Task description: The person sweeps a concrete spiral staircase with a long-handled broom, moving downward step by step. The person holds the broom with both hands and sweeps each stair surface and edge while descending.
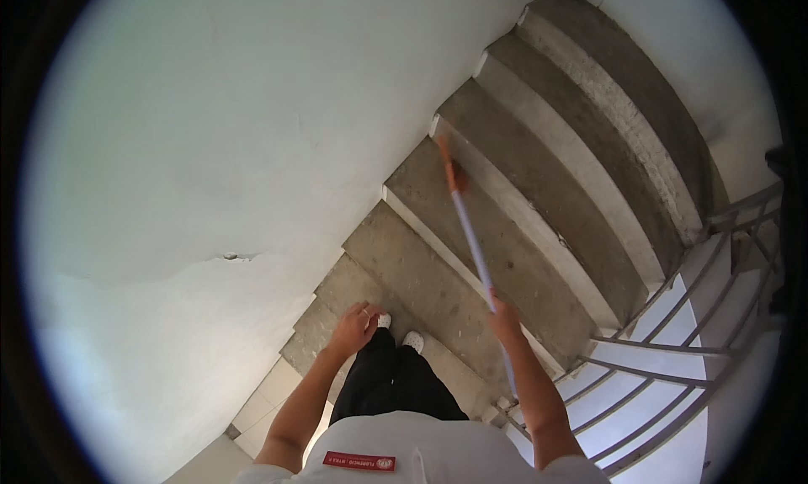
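Note:
My right hand [504,320] grips the pale lilac handle of a long broom [473,234], its lower end running back along my forearm. The broom's orange head [451,168] is blurred and lies near the wall end of a concrete step [467,212], close to the riser above it. In front of my body hangs my left hand [356,326], loosely curled with nothing in it and a ring on one finger. Below that hand are my white perforated shoes [413,341], on a lower step.
A pale wall [221,137] with a small chipped hole [232,256] borders the stairs on the left. Several concrete steps [562,105] rise and curve toward the upper right. Metal railing bars [656,345] line the right side. Light tiles [268,389] show at lower left.

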The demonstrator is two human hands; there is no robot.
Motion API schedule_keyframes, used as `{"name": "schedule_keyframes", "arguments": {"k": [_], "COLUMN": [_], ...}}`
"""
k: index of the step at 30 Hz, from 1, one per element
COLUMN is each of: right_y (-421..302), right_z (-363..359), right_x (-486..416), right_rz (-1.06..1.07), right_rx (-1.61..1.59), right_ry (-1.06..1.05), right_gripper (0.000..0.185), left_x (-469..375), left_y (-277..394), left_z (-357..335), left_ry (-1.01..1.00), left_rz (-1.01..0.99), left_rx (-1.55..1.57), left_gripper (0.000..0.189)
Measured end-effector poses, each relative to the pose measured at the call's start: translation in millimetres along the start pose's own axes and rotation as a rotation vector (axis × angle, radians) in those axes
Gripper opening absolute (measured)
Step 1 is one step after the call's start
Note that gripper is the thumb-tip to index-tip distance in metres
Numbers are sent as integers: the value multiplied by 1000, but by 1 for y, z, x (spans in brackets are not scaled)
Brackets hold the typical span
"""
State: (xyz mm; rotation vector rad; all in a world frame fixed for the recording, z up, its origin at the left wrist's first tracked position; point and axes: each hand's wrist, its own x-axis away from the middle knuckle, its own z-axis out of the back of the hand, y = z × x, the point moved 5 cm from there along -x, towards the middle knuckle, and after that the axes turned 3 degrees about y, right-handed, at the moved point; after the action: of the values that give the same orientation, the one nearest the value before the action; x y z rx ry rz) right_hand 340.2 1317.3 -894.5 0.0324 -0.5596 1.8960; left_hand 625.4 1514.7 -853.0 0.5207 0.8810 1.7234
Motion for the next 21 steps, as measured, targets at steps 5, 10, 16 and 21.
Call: {"name": "schedule_keyframes", "arguments": {"k": [5,10,16,21], "right_y": [-40,-39,13,66], "right_z": [-30,64,132,108], "right_x": [20,145,257,179], "right_rz": [33,-235,-847,-682], "right_rx": [5,-355,-132,141], "right_ry": [-278,-256,-231,-260], "right_gripper": [63,65,71,39], "left_x": [-24,-31,-52,-70], "left_y": [-26,-43,-55,-55], "left_z": [23,23,15,12], "left_ry": [87,27,-16,-57], "left_rz": [12,-21,-64,-113], "left_rx": [54,65,97,89], "left_gripper": [15,13,11,10]}}
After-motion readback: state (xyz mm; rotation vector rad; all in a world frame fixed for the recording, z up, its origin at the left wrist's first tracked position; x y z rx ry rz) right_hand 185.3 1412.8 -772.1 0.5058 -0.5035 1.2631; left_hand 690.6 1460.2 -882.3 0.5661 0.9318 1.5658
